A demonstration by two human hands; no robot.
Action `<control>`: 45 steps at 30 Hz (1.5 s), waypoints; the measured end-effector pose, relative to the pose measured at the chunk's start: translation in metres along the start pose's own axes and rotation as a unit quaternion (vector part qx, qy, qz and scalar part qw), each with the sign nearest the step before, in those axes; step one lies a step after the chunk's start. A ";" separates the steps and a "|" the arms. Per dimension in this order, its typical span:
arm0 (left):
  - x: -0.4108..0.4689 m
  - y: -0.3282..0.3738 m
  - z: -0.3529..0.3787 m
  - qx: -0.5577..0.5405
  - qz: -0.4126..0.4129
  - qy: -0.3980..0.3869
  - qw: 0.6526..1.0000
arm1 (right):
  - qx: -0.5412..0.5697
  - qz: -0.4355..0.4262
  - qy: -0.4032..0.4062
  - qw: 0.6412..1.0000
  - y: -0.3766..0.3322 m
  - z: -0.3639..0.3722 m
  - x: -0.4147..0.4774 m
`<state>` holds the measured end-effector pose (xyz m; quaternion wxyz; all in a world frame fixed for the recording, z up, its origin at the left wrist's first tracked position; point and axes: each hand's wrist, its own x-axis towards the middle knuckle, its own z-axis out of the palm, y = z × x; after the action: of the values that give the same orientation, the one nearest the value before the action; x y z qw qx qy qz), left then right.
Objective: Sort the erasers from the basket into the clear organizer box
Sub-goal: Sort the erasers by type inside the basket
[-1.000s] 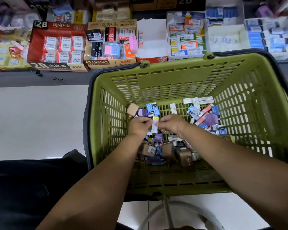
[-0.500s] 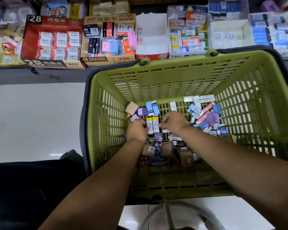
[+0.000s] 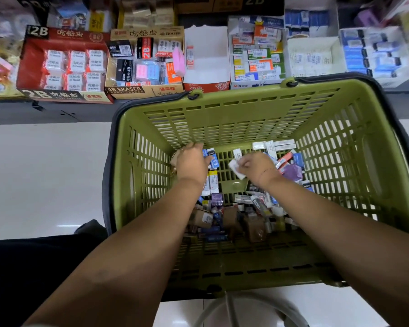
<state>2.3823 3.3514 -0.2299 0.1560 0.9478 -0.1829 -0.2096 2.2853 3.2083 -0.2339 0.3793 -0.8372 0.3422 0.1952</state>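
While both your hands are down in the basket (image 3: 234,119), the move ahead turns on the white eraser (image 3: 237,169) pinched in your right hand (image 3: 257,168): it juts out leftward past your fingertips, its long axis slanting down and to the right, so I judge it ready to lift straight out. Your right fingers are closed on it, thumb side hidden, and the grip looks light. Your left hand (image 3: 191,162) lies flat near the far wall, fingers curled over the blue erasers (image 3: 212,158) just right of them; whether they clasp one I cannot tell. More erasers sit in a heap (image 3: 234,215) on the wrist side of both hands. No clear organizer shows in this view; only cardboard display boxes (image 3: 142,64) stand beyond the basket, so your right hand, the loaded one, must carry out and away.
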 end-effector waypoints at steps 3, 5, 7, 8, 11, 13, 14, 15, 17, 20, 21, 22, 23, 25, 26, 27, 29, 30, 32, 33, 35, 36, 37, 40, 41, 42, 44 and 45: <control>0.001 0.002 0.005 0.015 0.010 -0.031 0.999 | 0.120 0.084 0.118 0.982 0.009 -0.014 0.013; 0.000 0.003 0.008 0.014 0.025 -0.048 0.998 | 0.095 0.095 0.120 0.984 0.011 -0.015 0.018; 0.000 0.003 0.009 0.033 0.041 -0.058 0.997 | 0.070 0.090 0.115 0.987 0.009 -0.011 0.020; 0.001 0.003 0.009 0.042 0.049 -0.061 0.996 | 0.069 0.086 0.110 0.988 0.008 -0.009 0.021; 0.004 0.001 0.009 0.057 0.063 -0.066 0.994 | 0.066 0.089 0.092 0.990 0.005 -0.005 0.023; 0.004 0.000 0.010 0.057 0.067 -0.075 0.993 | 0.051 0.094 0.077 0.991 0.005 -0.004 0.022; 0.004 0.000 0.011 0.057 0.069 -0.077 0.993 | 0.035 0.095 0.070 0.992 0.004 -0.005 0.023; 0.005 0.000 0.011 0.061 0.072 -0.079 0.992 | 0.022 0.094 0.068 0.993 0.004 -0.006 0.023; 0.005 0.000 0.012 0.072 0.074 -0.080 0.991 | -0.027 0.084 0.061 0.994 0.002 -0.007 0.022; 0.003 0.005 0.013 0.100 0.071 -0.068 0.990 | -0.089 0.075 0.071 0.991 -0.001 -0.009 0.020; 0.001 0.008 0.013 0.109 0.076 -0.054 0.990 | -0.087 0.072 0.093 0.989 0.000 -0.011 0.020; -0.001 0.012 0.014 0.113 0.084 -0.038 0.989 | -0.074 0.068 0.129 0.987 0.004 -0.013 0.020; -0.003 0.018 0.015 0.115 0.098 -0.023 0.988 | -0.049 0.066 0.176 0.981 0.010 -0.017 0.020; -0.007 0.030 0.018 0.106 0.133 -0.016 0.985 | -0.038 0.074 0.239 0.967 0.022 -0.024 0.021; -0.010 0.038 0.021 0.087 0.145 -0.028 0.985 | -0.049 0.082 0.238 0.966 0.028 -0.027 0.021; -0.014 0.046 0.025 0.056 0.148 -0.048 0.986 | -0.062 0.094 0.226 0.968 0.033 -0.029 0.022; -0.023 0.062 0.035 -0.010 0.135 -0.082 0.987 | -0.076 0.105 0.194 0.972 0.038 -0.031 0.023; -0.028 0.069 0.041 -0.033 0.118 -0.092 0.988 | -0.083 0.102 0.183 0.974 0.039 -0.031 0.024; -0.035 0.078 0.049 -0.063 0.063 -0.111 0.990 | -0.101 0.096 0.174 0.975 0.037 -0.030 0.026; -0.037 0.081 0.051 -0.075 0.032 -0.121 0.989 | -0.106 0.097 0.174 0.974 0.035 -0.030 0.027; -0.038 0.085 0.053 -0.095 -0.025 -0.133 0.986 | -0.118 0.113 0.173 0.971 0.031 -0.030 0.029; -0.038 0.086 0.053 -0.107 -0.050 -0.135 0.984 | -0.127 0.121 0.172 0.969 0.029 -0.030 0.029; -0.038 0.087 0.054 -0.124 -0.072 -0.136 0.980 | -0.132 0.127 0.171 0.968 0.028 -0.030 0.029; -0.036 0.085 0.055 -0.171 -0.091 -0.144 0.970 | -0.108 0.115 0.195 0.968 0.026 -0.032 0.029; -0.035 0.083 0.055 -0.179 -0.084 -0.142 0.970 | -0.087 0.105 0.215 0.967 0.026 -0.033 0.029; -0.034 0.080 0.056 -0.185 -0.076 -0.136 0.970 | -0.063 0.096 0.229 0.967 0.026 -0.033 0.029; -0.031 0.075 0.054 -0.193 -0.055 -0.127 0.971 | -0.033 0.082 0.229 0.969 0.023 -0.032 0.028; -0.029 0.073 0.054 -0.203 -0.048 -0.128 0.970 | -0.021 0.080 0.211 0.974 0.021 -0.029 0.027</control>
<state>2.3124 3.2871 -0.2391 0.3098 0.8693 -0.1096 -0.3691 2.2914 3.1644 -0.2418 0.2640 -0.8374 0.4759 0.0510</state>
